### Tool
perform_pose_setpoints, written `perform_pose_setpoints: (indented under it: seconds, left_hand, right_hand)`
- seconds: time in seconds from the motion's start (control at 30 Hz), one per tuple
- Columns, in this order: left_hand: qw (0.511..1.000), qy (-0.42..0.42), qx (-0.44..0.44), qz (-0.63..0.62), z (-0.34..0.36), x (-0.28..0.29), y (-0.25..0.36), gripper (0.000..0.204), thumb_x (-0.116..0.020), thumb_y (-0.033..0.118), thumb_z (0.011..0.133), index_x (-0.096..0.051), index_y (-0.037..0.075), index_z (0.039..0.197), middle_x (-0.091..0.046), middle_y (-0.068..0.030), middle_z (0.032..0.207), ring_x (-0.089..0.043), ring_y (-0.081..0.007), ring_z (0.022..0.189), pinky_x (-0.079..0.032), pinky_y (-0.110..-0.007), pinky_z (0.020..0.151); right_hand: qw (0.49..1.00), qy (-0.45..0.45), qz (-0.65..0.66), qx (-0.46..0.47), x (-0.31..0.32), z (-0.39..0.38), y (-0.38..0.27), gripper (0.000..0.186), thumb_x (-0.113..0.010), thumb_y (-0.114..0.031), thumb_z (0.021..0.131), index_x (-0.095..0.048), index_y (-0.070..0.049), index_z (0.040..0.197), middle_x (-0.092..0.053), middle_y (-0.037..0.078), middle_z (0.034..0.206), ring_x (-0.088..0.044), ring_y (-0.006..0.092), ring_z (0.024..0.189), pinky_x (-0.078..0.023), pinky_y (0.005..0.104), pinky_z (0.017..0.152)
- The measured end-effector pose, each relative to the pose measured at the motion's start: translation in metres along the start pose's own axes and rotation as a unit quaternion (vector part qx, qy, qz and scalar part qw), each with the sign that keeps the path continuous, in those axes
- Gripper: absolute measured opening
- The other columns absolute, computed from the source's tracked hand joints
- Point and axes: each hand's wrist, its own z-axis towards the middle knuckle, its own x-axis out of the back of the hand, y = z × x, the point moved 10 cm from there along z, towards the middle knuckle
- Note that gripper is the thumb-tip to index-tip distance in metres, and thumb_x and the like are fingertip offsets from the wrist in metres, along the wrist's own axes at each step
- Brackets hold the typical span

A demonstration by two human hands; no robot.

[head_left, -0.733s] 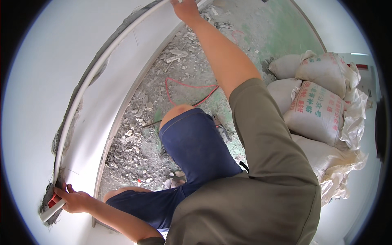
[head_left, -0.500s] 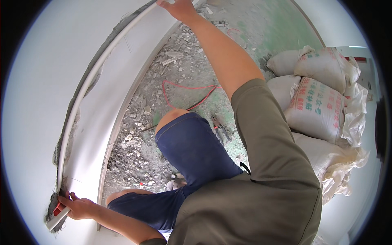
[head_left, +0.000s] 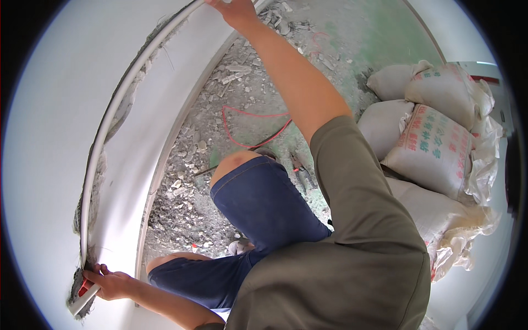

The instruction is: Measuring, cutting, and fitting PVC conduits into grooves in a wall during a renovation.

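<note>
A long white plastic pipe (head_left: 113, 110) runs along a rough groove (head_left: 124, 113) cut into the white wall on the left. Near the pipe's lower end, my left hand (head_left: 113, 283) is closed on it. Beside those fingers a red piece (head_left: 85, 287) shows in the dark hollow, partly covered; it may be a wall box. A short white pipe end (head_left: 83, 301) pokes out below the hand. At the top edge, my right hand (head_left: 237, 14) is pinched on the pipe's upper stretch, its fingertips partly cut off by the picture's edge.
Plaster rubble (head_left: 179, 192) covers the floor along the wall. A red cord (head_left: 225, 124) loops there, and pliers with red on the handles (head_left: 301, 169) lie near my knee. Several stuffed white sacks (head_left: 432, 143) are piled on the right.
The view has shifted slightly. My right hand sits a little further left and up along the pipe; my left hand keeps its grip near the lower end.
</note>
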Motion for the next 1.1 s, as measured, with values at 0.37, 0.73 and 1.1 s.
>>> perform_pose_setpoints:
  seconds: [0.37, 0.73, 1.1]
  left_hand:
    - [0.998, -0.019, 0.006, -0.053, 0.01, 0.002, -0.006, 0.024, -0.069, 0.011, 0.087, -0.056, -0.001, 0.103, -0.056, -0.008, 0.076, -0.05, -0.0155, 0.064, -0.038, -0.026, 0.054]
    - [0.999, -0.009, 0.023, -0.048, 0.003, -0.002, -0.006, 0.029, -0.07, 0.012, 0.087, -0.055, -0.002, 0.108, -0.057, -0.0105, 0.08, -0.053, -0.0172, 0.068, -0.041, -0.027, 0.055]
    - [0.999, -0.012, 0.025, -0.038, 0.008, 0.003, -0.009, 0.032, -0.069, 0.012, 0.087, -0.055, -0.006, 0.111, -0.057, -0.0106, 0.078, -0.051, -0.0172, 0.061, -0.044, -0.027, 0.056]
  right_hand:
    - [0.998, -0.029, -0.057, -0.01, 0.0, 0.004, -0.01, 0.09, -0.059, -0.058, 0.087, -0.033, 0.008, 0.142, -0.031, 0.027, 0.149, -0.028, 0.0377, 0.14, -0.025, 0.0428, 0.115]
    - [0.992, -0.012, -0.124, 0.038, -0.01, 0.013, -0.012, 0.088, -0.054, -0.055, 0.091, -0.028, 0.01, 0.143, -0.022, 0.028, 0.152, -0.019, 0.0374, 0.143, -0.021, 0.0423, 0.117]
    - [0.994, -0.073, -0.076, 0.024, -0.004, 0.028, -0.027, 0.095, -0.065, -0.056, 0.082, -0.033, 0.013, 0.139, -0.031, 0.032, 0.147, -0.03, 0.0405, 0.138, -0.026, 0.0417, 0.114]
